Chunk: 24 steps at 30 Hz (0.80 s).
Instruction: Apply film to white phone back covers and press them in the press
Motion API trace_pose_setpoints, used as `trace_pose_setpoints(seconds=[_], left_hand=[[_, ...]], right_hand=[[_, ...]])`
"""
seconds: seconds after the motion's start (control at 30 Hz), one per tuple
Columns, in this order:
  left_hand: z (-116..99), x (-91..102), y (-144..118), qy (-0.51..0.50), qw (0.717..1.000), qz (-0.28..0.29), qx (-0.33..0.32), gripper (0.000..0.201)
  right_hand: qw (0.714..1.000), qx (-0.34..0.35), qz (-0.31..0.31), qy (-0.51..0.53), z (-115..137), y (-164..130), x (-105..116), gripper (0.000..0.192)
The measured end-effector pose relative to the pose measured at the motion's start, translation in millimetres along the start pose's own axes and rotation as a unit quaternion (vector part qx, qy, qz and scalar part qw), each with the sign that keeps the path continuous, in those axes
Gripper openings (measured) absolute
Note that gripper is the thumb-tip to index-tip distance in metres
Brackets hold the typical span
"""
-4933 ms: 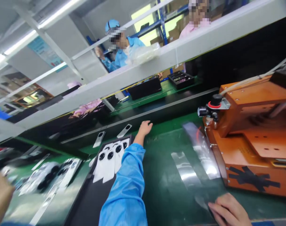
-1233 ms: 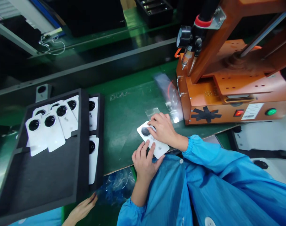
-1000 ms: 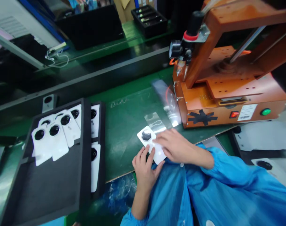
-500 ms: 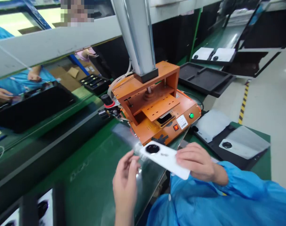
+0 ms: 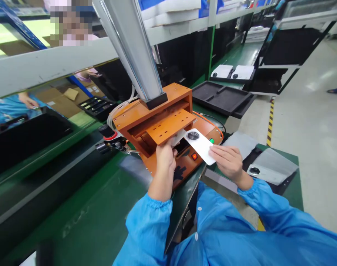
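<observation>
My right hand [image 5: 228, 159] pinches the white phone cover [image 5: 201, 145] at the orange press [image 5: 168, 125], not seated yet, while my left hand [image 5: 166, 155] grips a clear film [image 5: 177, 137].

The person wears a bright blue work coat with long sleeves. Each sleeve ends in a gathered elastic cuff. The left hand [image 5: 166, 157] and right hand [image 5: 227, 160] are bare, without gloves.

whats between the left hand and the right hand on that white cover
In the head view the white phone cover spans most of the gap between the left hand and right hand; below it show the orange press's dark slot and red switch.
</observation>
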<state>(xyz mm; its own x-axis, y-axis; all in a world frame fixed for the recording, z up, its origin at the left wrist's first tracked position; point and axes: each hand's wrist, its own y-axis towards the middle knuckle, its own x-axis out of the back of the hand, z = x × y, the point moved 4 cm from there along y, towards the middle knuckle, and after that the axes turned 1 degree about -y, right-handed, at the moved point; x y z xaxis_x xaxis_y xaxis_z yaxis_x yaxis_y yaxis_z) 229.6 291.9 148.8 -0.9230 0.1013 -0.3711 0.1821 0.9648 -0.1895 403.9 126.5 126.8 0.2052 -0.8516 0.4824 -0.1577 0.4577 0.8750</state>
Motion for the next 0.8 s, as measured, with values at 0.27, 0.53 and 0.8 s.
trace_pose_setpoints(seconds=[0.27, 0.53, 0.8], left_hand=[[58, 112.4, -147, 0.234, 0.971, 0.032, 0.019, 0.038], [79, 143.8, -193, 0.418, 0.888, 0.151, -0.116, 0.037], [61, 120.2, -169, 0.592, 0.724, 0.193, -0.296, 0.02]], right_hand=[[0.986, 0.092, 0.102, 0.1, -6, 58, -99, 0.03], [0.95, 0.082, 0.265, 0.147, -5, 83, -134, 0.028], [0.921, 0.085, 0.326, 0.195, 1, 91, -114, 0.051]])
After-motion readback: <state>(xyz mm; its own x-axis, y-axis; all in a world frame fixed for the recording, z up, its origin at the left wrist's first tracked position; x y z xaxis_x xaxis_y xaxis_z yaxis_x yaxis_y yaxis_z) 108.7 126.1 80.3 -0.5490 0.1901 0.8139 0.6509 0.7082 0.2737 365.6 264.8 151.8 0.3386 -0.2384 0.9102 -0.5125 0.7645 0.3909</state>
